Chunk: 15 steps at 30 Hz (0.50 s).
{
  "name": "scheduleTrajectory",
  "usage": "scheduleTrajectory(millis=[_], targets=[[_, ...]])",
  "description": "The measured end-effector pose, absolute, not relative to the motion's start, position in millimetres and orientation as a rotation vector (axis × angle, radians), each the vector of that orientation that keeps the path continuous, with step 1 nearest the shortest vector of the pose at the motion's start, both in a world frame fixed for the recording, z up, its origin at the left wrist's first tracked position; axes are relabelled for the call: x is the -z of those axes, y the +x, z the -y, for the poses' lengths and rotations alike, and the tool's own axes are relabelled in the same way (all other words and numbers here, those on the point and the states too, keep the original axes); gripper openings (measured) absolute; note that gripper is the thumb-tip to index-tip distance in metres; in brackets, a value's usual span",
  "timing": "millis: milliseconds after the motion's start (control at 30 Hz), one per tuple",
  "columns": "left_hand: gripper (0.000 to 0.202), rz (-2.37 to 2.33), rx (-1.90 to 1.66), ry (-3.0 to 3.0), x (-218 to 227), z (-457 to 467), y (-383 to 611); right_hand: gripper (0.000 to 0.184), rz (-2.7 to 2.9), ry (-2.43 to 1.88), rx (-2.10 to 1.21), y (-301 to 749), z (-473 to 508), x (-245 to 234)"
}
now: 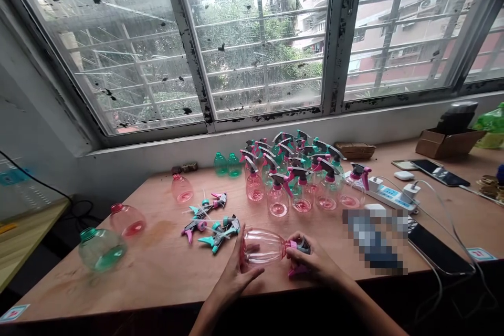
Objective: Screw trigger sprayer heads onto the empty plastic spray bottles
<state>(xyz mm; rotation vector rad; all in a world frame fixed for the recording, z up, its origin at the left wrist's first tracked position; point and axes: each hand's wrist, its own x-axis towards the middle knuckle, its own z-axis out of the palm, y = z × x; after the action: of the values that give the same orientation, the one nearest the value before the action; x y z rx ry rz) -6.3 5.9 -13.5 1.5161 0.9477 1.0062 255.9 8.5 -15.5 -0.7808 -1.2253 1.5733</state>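
A clear pink spray bottle [263,246] lies on its side between my hands, near the table's front edge. My left hand [238,268] is closed around its base end. At the neck, my right hand [309,257] grips the pink and grey trigger sprayer head [302,245], which sits on the bottle's mouth; whether it is fully screwed on I cannot tell. Just beyond my left hand are loose trigger sprayer heads [220,232] in teal, pink and grey, with thin tubes. Bottles without heads stand at the left: a green one [101,249] and a pink one [128,219].
Several bottles with sprayer heads [301,189] stand grouped below the window. Another pink bottle [181,189] and two green bottles [227,165] are farther back. A power strip [394,194], cables and a phone [439,247] lie at the right, near a cardboard box [449,142].
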Motion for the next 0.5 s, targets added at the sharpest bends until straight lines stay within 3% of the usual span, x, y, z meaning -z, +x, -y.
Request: scheduleTrajectory(millis=[500], targets=[[0.116, -0.949, -0.967, 1.507, 10.8, -7.9, -7.0, 0.039, 1.258, -0.803, -1.552, 256.9, -11.2, 20.6]])
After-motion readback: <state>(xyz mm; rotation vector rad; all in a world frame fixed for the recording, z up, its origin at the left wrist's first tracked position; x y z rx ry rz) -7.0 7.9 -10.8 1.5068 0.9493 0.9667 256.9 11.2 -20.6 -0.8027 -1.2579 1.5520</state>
